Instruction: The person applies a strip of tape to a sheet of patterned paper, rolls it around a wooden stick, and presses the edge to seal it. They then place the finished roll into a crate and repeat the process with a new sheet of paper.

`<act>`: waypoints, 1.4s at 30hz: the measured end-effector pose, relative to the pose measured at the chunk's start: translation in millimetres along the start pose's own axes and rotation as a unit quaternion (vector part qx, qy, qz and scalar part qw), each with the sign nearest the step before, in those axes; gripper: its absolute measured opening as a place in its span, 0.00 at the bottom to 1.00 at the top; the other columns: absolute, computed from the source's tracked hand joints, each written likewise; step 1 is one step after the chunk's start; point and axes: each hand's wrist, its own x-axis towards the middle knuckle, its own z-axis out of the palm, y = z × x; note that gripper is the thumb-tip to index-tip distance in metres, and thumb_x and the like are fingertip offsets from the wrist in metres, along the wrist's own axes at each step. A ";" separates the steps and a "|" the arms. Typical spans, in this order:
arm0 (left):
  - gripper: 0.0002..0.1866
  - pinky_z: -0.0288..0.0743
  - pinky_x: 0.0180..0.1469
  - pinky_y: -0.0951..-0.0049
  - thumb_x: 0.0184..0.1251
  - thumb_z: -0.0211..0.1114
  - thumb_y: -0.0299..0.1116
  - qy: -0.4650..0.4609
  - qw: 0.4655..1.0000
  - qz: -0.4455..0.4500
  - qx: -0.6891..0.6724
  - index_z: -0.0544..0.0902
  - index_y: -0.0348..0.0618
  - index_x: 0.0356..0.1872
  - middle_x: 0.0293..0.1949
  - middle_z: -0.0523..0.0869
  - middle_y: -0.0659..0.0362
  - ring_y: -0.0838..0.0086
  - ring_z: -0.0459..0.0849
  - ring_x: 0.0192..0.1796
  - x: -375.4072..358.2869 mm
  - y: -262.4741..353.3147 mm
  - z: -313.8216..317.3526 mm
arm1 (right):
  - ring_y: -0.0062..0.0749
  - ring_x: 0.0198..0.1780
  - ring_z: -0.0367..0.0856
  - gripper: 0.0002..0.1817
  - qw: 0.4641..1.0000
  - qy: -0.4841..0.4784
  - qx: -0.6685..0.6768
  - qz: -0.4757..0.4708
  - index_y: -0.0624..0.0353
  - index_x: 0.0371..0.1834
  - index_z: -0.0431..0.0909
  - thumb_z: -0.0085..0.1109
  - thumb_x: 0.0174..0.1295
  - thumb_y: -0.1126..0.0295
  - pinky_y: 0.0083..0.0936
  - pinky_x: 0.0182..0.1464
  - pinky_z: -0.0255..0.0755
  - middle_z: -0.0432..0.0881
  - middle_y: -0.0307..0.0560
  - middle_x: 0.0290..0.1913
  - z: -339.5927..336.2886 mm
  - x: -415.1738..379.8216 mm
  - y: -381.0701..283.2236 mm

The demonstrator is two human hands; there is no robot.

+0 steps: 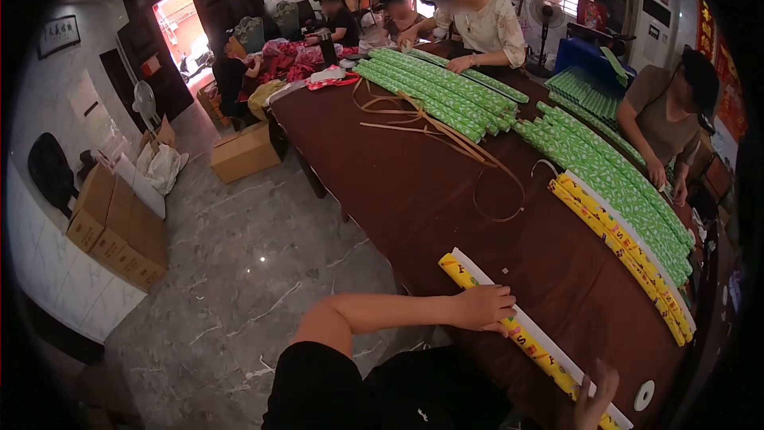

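Observation:
A yellow roll of printed wrapping paper [541, 357] with a white strip along one side lies diagonally at the table's near edge. My left hand [480, 308] is closed over its upper half, fingers curled round the far side. Near the roll's lower end is my right hand [598, 398], slightly blurred, with thumb and fingers apart and pointing up over the paper. A small white ring-shaped spool [645, 395] lies to the right of that hand. Farther right, more yellow rolls [621, 255] lie side by side.
Green patterned rolls [446, 95] and another green stack [613, 183] cover the brown table's [398, 199] far and right sides. Loose tan straps [458, 139] trail between them. Co-workers [477, 16] stand across the table and at the right [664, 111]. Cardboard boxes [119, 227] stand on the floor at left.

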 end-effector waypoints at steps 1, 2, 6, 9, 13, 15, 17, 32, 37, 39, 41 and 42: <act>0.24 0.74 0.44 0.69 0.57 0.70 0.52 0.000 1.000 -0.003 0.001 0.81 0.41 0.42 0.39 0.77 0.60 0.67 0.74 0.41 0.2 -0.5 -0.2 | 0.50 0.50 0.76 0.18 0.999 -0.020 0.033 -0.022 0.65 0.50 0.77 0.63 0.58 0.71 0.38 0.54 0.69 0.79 0.54 0.47 11.0 11.1 -10.0; 0.25 0.74 0.43 0.68 0.57 0.69 0.52 0.001 1.000 0.000 -0.006 0.81 0.40 0.43 0.39 0.77 0.60 0.67 0.74 0.40 0.2 -1.0 -0.7 | 0.50 0.50 0.76 0.17 0.995 -0.049 0.067 -0.047 0.65 0.50 0.77 0.63 0.58 0.71 0.38 0.54 0.69 0.79 0.54 0.46 25.6 25.4 -16.4; 0.26 0.75 0.45 0.67 0.57 0.69 0.53 -0.024 1.000 -0.010 -0.009 0.82 0.39 0.46 0.40 0.78 0.59 0.67 0.76 0.44 -0.5 0.0 -0.4 | 0.46 0.44 0.79 0.16 0.942 -0.133 0.294 -0.098 0.64 0.51 0.77 0.63 0.62 0.69 0.33 0.48 0.73 0.80 0.55 0.45 102.2 95.0 -44.0; 0.27 0.76 0.49 0.65 0.57 0.68 0.53 0.019 1.000 -0.008 0.012 0.83 0.38 0.47 0.42 0.80 0.58 0.66 0.78 0.48 -4.8 8.3 4.1 | 0.41 0.44 0.82 0.16 0.910 -0.300 0.282 -0.059 0.64 0.52 0.77 0.61 0.65 0.66 0.31 0.46 0.75 0.81 0.53 0.46 141.3 142.7 -77.8; 0.27 0.76 0.53 0.64 0.56 0.68 0.53 0.017 1.000 -0.024 0.011 0.84 0.39 0.47 0.43 0.81 0.57 0.65 0.78 0.51 -4.1 15.6 -2.8 | 0.39 0.44 0.84 0.18 0.885 -0.393 0.228 -0.098 0.63 0.52 0.78 0.60 0.65 0.62 0.31 0.46 0.77 0.83 0.52 0.45 204.0 177.2 -103.1; 0.26 0.75 0.54 0.62 0.52 0.70 0.51 0.010 1.000 -0.023 -0.001 0.84 0.39 0.42 0.45 0.81 0.56 0.62 0.78 0.51 -3.8 12.6 1.8 | 0.39 0.44 0.84 0.18 0.857 -0.430 0.255 -0.126 0.63 0.51 0.79 0.61 0.65 0.61 0.32 0.46 0.77 0.84 0.52 0.44 220.6 186.0 -117.0; 0.26 0.75 0.55 0.62 0.52 0.70 0.51 0.031 0.999 -0.017 0.008 0.84 0.39 0.43 0.46 0.80 0.56 0.62 0.78 0.52 -4.3 12.7 5.5 | 0.38 0.43 0.85 0.18 0.855 -0.434 0.247 -0.142 0.63 0.51 0.79 0.61 0.64 0.62 0.32 0.46 0.78 0.85 0.52 0.42 221.6 191.2 -130.4; 0.11 0.73 0.52 0.63 0.58 0.70 0.36 0.152 0.986 -0.062 -0.025 0.83 0.40 0.36 0.44 0.81 0.56 0.61 0.77 0.50 -21.8 6.9 -15.4 | 0.25 0.36 0.81 0.11 0.796 -0.388 0.456 -0.091 0.63 0.42 0.78 0.65 0.55 0.79 0.24 0.41 0.76 0.83 0.43 0.32 251.0 185.7 -124.1; 0.13 0.69 0.56 0.62 0.55 0.67 0.27 0.272 0.897 -0.310 0.161 0.80 0.43 0.43 0.45 0.81 0.56 0.60 0.76 0.54 -38.7 -4.1 -52.1 | 0.21 0.37 0.79 0.11 0.771 -0.369 0.508 -0.105 0.63 0.40 0.76 0.64 0.54 0.81 0.21 0.42 0.74 0.81 0.40 0.33 252.8 181.0 -126.0; 0.21 0.65 0.59 0.63 0.54 0.67 0.26 0.248 0.841 -0.471 0.094 0.75 0.44 0.51 0.46 0.82 0.56 0.60 0.75 0.56 -45.6 -11.9 -56.0 | 0.21 0.38 0.78 0.09 0.752 -0.406 0.516 -0.062 0.62 0.38 0.75 0.63 0.56 0.83 0.21 0.43 0.73 0.80 0.39 0.34 246.0 182.5 -126.8; 0.26 0.67 0.57 0.62 0.53 0.68 0.27 0.232 0.838 -0.488 0.071 0.72 0.45 0.56 0.43 0.83 0.57 0.61 0.78 0.53 -59.2 -27.6 -43.7 | 0.21 0.38 0.78 0.09 0.750 -0.410 0.516 -0.055 0.61 0.37 0.75 0.63 0.56 0.83 0.21 0.43 0.73 0.80 0.38 0.33 243.7 181.8 -127.6; 0.25 0.68 0.56 0.62 0.54 0.67 0.28 0.236 0.835 -0.496 0.029 0.73 0.45 0.55 0.40 0.84 0.57 0.62 0.80 0.50 -61.2 -30.4 -43.1 | 0.20 0.38 0.78 0.09 0.749 -0.412 0.517 -0.047 0.61 0.36 0.75 0.63 0.57 0.83 0.21 0.43 0.73 0.79 0.38 0.33 243.4 181.8 -128.1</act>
